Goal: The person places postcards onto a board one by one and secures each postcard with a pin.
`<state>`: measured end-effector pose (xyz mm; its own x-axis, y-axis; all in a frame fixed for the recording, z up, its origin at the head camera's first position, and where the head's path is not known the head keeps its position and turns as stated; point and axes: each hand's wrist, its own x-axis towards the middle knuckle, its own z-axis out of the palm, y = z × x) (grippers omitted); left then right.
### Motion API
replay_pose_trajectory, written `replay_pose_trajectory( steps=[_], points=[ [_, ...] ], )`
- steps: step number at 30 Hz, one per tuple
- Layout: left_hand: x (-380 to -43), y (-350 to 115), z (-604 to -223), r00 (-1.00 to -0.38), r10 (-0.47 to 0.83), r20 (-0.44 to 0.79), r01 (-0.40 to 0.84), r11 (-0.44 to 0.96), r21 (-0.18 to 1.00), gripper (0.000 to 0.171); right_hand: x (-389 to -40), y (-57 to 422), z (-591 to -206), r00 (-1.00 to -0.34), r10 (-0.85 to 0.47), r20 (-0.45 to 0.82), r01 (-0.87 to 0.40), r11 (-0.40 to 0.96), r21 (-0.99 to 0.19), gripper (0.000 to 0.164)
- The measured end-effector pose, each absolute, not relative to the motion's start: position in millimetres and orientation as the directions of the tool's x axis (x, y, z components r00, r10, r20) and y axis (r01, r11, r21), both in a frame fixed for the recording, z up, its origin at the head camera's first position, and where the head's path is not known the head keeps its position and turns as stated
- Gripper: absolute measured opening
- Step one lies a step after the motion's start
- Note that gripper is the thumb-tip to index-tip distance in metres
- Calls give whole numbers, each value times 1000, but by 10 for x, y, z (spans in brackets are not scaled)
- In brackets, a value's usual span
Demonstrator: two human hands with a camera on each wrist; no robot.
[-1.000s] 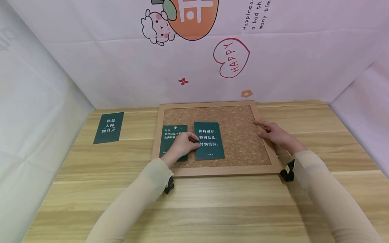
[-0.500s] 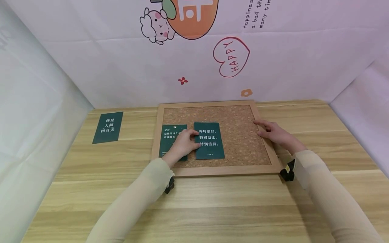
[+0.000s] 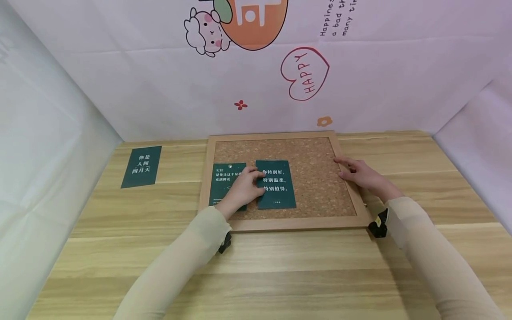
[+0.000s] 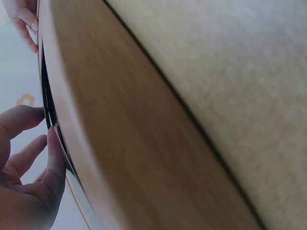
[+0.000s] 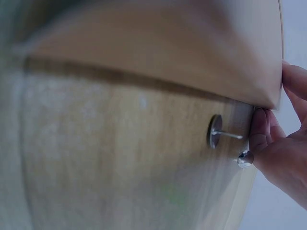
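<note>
In the head view, a cork board in a wooden frame lies on the table. A dark green card with white characters lies on its middle. My left hand holds this card at its left edge, with thumb and forefinger apart along that edge. Beneath that hand, another green card is partly hidden; a thumbtack sits at its top. My right hand holds the frame's right side. The right wrist view shows its fingers at the frame's edge, with a flat-headed thumbtack and another nearby.
A third green card lies on the wooden table, left of the board. Behind the board stands a white printed cloth backdrop; white sheets flank both sides.
My left hand has shifted slightly to the right, its fingertips a little further over the card's left edge. The card and my right hand have hardly moved.
</note>
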<state>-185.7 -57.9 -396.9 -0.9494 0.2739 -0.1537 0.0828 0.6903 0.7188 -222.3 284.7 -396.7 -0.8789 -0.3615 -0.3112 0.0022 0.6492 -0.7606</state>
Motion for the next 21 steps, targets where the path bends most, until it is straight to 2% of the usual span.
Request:
replay_pose_trajectory(
  steps=[13,21],
  points=[
    [-1858,-542,-3951,-935,305,-182,118,749,652,53,-2220,2862,-3961,-878,-357,-320,-4,672,-741,59],
    [-1834,-513,-3941,-940,294,-173,122,764,634,53,-2215,2847,-3953,-877,-357,-321,5,662,-749,59]
  ],
)
